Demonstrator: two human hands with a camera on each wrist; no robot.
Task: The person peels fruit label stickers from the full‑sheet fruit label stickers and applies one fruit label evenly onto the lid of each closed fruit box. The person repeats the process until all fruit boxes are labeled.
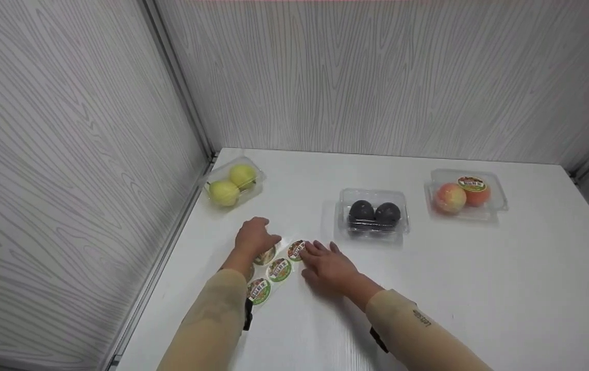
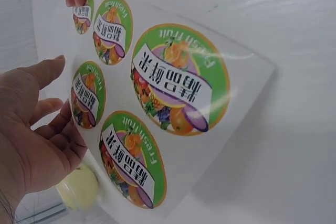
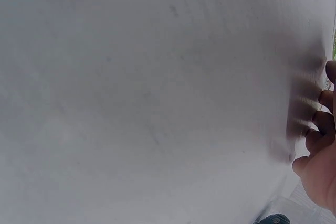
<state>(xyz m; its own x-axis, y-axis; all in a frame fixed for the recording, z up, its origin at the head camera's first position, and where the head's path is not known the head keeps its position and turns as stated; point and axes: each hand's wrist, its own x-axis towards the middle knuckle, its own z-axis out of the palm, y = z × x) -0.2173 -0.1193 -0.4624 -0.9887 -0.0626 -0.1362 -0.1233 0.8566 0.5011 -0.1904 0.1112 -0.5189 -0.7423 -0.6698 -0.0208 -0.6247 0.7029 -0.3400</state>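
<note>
A white sheet of round fruit stickers (image 2: 181,80) lies on the table under both hands. Several stickers show, green and orange with a fruit picture. My left hand (image 1: 255,238) is over the sheet's far left part, its fingers loosely bent at the edge and its thumb apart from them in the left wrist view. Fingertips of my right hand (image 1: 330,267) touch the sticker (image 1: 297,250) at the far right corner, the fingers spread and relaxed. Part of the left column of stickers is hidden by the left hand and forearm in the head view.
A clear box with two yellow-green pears (image 1: 223,193) stands at the back left. Beyond the right hand is a clear box of two dark round fruits (image 1: 388,213). At the right, another box (image 1: 495,198) holds two reddish fruits under a round sticker (image 1: 472,183). Panels enclose the table.
</note>
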